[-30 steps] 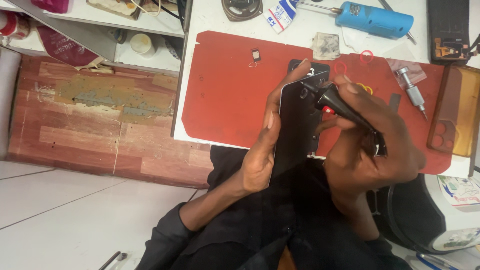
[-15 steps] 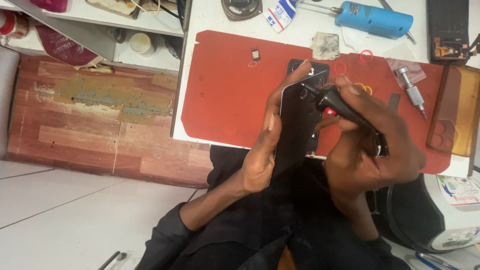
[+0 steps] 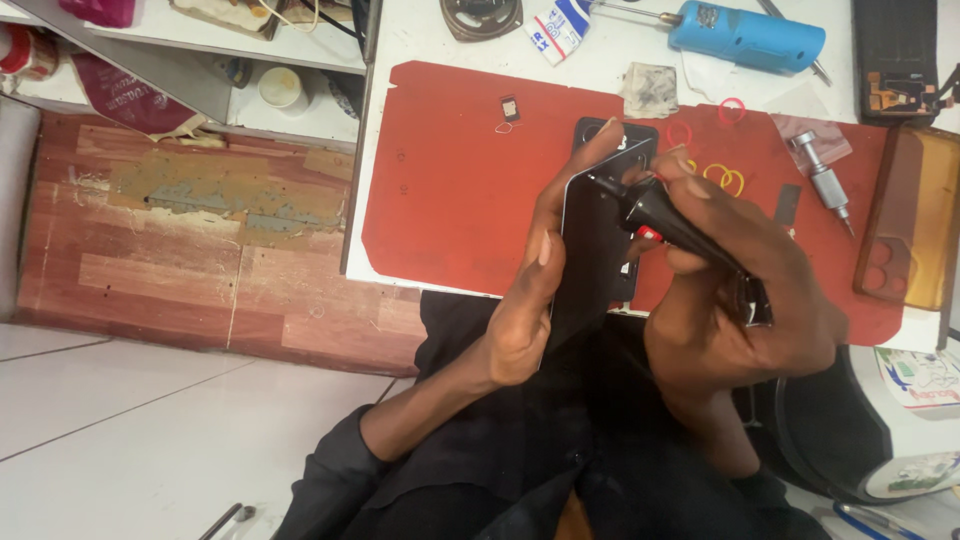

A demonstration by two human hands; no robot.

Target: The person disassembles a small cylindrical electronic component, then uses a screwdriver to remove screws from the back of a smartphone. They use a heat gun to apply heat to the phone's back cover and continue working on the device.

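Left hand (image 3: 530, 290) wraps the black phone (image 3: 590, 250) along its edge, tilted above the red mat's (image 3: 450, 190) near edge. Right hand (image 3: 740, 290) fist-grips a black tool (image 3: 655, 212), tip touching the phone's upper edge.

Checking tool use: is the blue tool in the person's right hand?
No: the blue tool lies on the table; the right hand holds a black tool.

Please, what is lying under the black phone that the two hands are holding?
Under the black phone lies the red mat on the white table. The left hand and right hand cover the mat below it, so anything small there is hidden.
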